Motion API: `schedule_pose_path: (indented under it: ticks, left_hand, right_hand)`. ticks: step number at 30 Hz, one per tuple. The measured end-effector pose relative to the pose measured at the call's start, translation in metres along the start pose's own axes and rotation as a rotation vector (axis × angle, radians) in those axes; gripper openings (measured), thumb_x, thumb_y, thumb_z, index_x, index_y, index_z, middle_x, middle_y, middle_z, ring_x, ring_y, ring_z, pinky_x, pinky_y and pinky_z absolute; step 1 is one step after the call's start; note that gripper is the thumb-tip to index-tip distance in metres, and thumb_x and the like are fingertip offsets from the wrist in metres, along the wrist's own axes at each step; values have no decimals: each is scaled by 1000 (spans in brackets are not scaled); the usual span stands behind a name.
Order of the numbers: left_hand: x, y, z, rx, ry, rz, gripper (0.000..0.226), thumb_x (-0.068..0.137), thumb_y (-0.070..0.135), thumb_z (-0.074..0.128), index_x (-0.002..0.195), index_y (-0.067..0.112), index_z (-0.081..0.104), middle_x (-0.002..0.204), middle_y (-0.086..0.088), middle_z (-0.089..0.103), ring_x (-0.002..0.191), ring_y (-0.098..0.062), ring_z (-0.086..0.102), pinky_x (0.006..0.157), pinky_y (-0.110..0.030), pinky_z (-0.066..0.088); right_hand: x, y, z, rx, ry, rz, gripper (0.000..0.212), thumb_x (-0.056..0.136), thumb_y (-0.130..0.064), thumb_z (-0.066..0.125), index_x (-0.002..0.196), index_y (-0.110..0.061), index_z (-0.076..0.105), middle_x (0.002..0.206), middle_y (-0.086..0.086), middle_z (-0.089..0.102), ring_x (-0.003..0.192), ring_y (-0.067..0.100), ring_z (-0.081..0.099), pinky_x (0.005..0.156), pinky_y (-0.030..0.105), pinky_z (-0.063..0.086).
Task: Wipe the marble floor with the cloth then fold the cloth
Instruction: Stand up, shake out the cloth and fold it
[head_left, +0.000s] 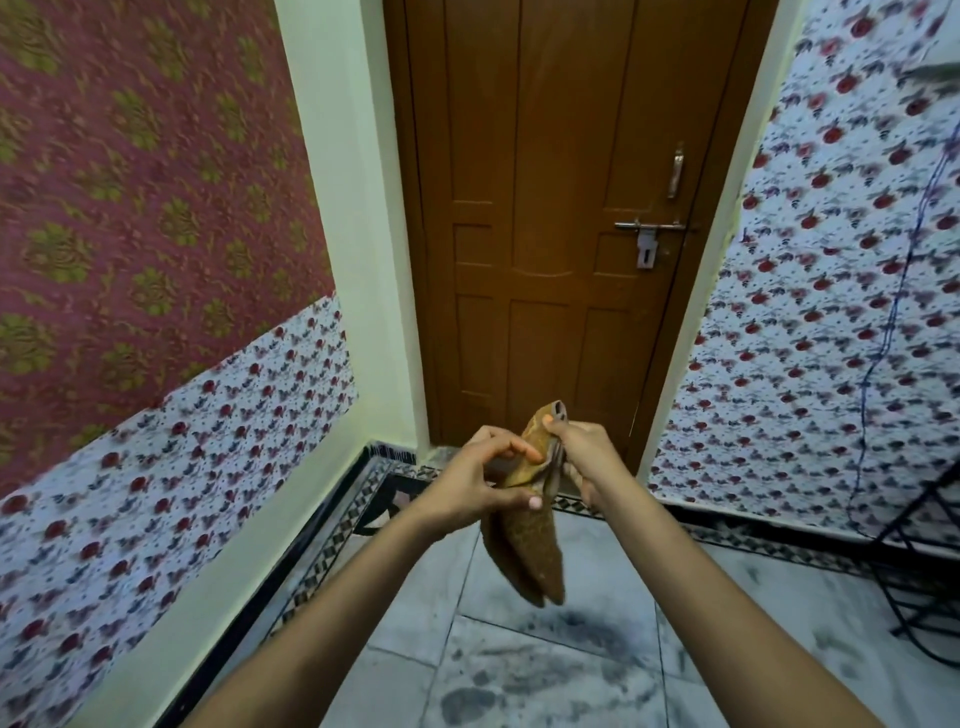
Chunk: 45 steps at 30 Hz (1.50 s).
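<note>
cloth (524, 540) in the air, hanging below both hands | right hand (582, 452) grips its top, left hand (478, 478) pinches the middle | risk: loose tail sags, fold goes crooked, or it slips to the floor (571, 649)

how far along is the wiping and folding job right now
Done: unclear. The marble floor carries dark smudgy patches, so wiping can't be confirmed as finished. In hand: the brown cloth is held up off the floor, bunched and hanging, gripped by the left hand and right hand. Left: a neat fold, which isn't there yet.
</note>
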<state>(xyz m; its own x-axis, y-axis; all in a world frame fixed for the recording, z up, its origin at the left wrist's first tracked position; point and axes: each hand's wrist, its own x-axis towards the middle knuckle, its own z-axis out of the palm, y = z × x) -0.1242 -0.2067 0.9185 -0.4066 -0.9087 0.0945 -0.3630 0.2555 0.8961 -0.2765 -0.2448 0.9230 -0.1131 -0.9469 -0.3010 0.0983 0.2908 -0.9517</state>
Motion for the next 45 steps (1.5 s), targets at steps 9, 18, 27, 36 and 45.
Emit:
schedule_pose_path:
  ticks: [9, 18, 27, 36, 45]
  left_hand:
    - [23, 2, -1, -340, 391, -94, 14, 80, 29, 70, 86, 18, 64, 87, -5, 68, 88, -25, 66, 83, -43, 54]
    - [19, 11, -1, -719, 288, -301, 17, 93, 17, 54, 92, 9, 69, 75, -5, 70, 65, -13, 68, 56, -24, 54]
    - [23, 16, 21, -719, 507, -298, 7, 86, 7, 63, 84, 13, 68, 82, -6, 69, 75, -17, 67, 69, -30, 57]
    - [20, 15, 21, -717, 582, -343, 9, 88, 6, 60, 82, 11, 64, 80, -9, 67, 75, -20, 66, 66, -30, 58]
    - [13, 6, 12, -546, 526, -374, 7, 87, 9, 62, 90, 12, 68, 88, -4, 69, 82, -15, 65, 64, -21, 53]
  right_hand:
    - [-21, 9, -6, 364, -303, -101, 21, 91, -11, 56, 111, -11, 61, 107, 10, 70, 99, 17, 67, 86, 27, 54]
    - [-26, 23, 6, 40, -6, -338, 13, 84, -6, 65, 90, -16, 70, 87, 4, 71, 89, 22, 69, 78, 30, 56]
    - [-35, 36, 12, 87, 230, -368, 16, 82, -11, 69, 83, -23, 60, 86, 9, 71, 81, 22, 68, 72, 36, 54]
    - [-35, 45, 5, 7, 310, -346, 15, 81, -8, 69, 71, -17, 63, 71, 4, 68, 70, 20, 65, 63, 30, 51]
    - [-34, 37, -11, 105, 284, -163, 7, 81, -14, 70, 78, -18, 65, 85, 7, 70, 85, 20, 67, 70, 29, 56]
